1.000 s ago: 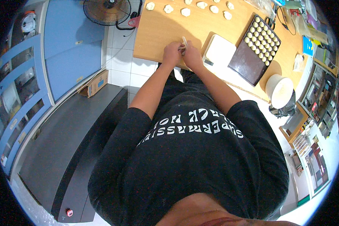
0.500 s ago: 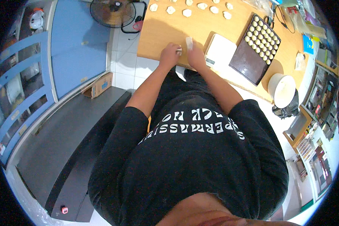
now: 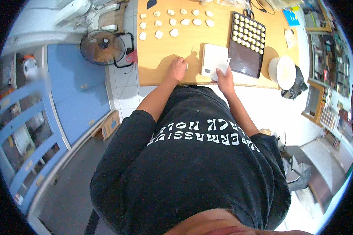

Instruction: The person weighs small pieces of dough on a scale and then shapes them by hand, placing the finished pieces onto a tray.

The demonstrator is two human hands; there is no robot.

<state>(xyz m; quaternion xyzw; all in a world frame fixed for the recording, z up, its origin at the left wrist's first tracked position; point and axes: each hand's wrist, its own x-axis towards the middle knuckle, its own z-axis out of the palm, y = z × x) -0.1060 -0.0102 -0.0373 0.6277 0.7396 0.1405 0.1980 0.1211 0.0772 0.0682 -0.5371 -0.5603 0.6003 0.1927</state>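
Observation:
My left hand (image 3: 177,69) rests on the wooden table near its front edge. Its fingers curl closed around a small pale dough piece (image 3: 186,66), of which only an edge shows. Farther right, my right hand (image 3: 226,80) grips a flat white dough scraper (image 3: 222,69) between thumb and fingers. The scraper is held over the near right corner of a white kitchen scale (image 3: 215,53), overlapping it in view; whether they touch I cannot tell. Several flattened dough pieces (image 3: 173,22) lie in rows at the far left of the table.
A dark tray (image 3: 245,58) right of the scale carries several round dough balls (image 3: 248,33) in its far half. Beyond its near right side stands a white bucket (image 3: 282,73) beside a black plastic bag (image 3: 297,84). A black fan (image 3: 102,46) stands left of the table (image 3: 157,74).
My right hand has moved right with the scraper, from beside my left hand to the scale's near corner. My left hand stays closed on the dough piece. The view has shifted.

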